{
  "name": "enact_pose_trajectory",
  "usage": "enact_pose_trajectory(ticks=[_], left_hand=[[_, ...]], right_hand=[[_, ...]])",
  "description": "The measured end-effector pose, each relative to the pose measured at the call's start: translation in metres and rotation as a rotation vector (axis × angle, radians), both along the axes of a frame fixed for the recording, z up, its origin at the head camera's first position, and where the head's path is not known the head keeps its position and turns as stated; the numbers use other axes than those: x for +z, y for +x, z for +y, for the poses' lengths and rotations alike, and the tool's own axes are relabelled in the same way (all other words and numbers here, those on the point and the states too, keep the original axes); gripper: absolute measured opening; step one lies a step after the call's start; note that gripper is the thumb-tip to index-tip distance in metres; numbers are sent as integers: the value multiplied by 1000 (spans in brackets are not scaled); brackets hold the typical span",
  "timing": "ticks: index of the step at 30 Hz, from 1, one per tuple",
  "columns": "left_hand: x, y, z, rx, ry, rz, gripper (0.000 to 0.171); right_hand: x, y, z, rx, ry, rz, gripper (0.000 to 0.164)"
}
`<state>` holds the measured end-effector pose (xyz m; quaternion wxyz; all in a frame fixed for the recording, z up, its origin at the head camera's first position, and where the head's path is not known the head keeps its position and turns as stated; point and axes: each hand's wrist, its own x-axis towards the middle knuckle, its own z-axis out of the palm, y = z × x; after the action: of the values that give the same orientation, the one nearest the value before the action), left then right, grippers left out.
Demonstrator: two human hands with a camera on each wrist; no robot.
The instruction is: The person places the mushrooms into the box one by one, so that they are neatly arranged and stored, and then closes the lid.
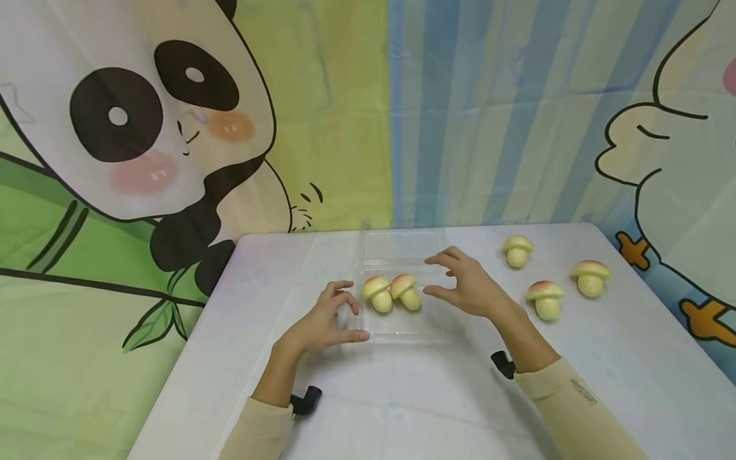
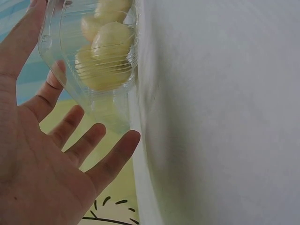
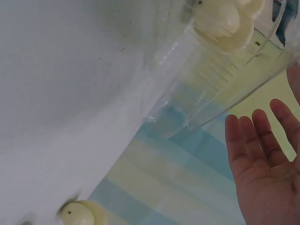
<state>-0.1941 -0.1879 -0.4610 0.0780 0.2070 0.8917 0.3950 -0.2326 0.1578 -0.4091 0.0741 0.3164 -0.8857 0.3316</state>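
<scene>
Two toy mushrooms (image 1: 377, 295) with yellow stems and reddish caps lie side by side in a clear plastic box (image 1: 397, 329), toward its left part. The box's lid (image 1: 400, 246) stands open at the far side. At the left edge of the box is my left hand (image 1: 324, 322), its fingers spread and holding nothing. My right hand (image 1: 468, 284) hovers over the right part of the box, thumb and fingers apart, just right of the mushrooms. In the left wrist view the box wall (image 2: 61, 70) passes close by the thumb and index finger; whether they touch it is unclear.
Three more toy mushrooms stand on the right of the white table (image 1: 230, 383): one farther back (image 1: 517, 251), a near one (image 1: 545, 300) and one at far right (image 1: 591, 278). A cartoon-printed cloth (image 1: 339, 128) hangs behind the table.
</scene>
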Motion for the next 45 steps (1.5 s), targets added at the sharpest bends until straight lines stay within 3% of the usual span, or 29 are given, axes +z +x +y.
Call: enact_pose_trajectory(ticks=[12, 19, 34, 45], left_hand=[[-1, 2, -1, 4, -7, -3, 57], [-1, 0, 0, -8, 3, 6, 57], [0, 0, -1, 0, -4, 15, 58], [0, -1, -1, -13, 0, 9, 57]], right_hand=[[-6, 2, 21, -48, 53, 55, 50], [-9, 5, 37, -80, 60, 55, 50], [-11, 12, 75, -144, 49, 149, 48], [-18, 23, 99, -215, 57, 116, 48]])
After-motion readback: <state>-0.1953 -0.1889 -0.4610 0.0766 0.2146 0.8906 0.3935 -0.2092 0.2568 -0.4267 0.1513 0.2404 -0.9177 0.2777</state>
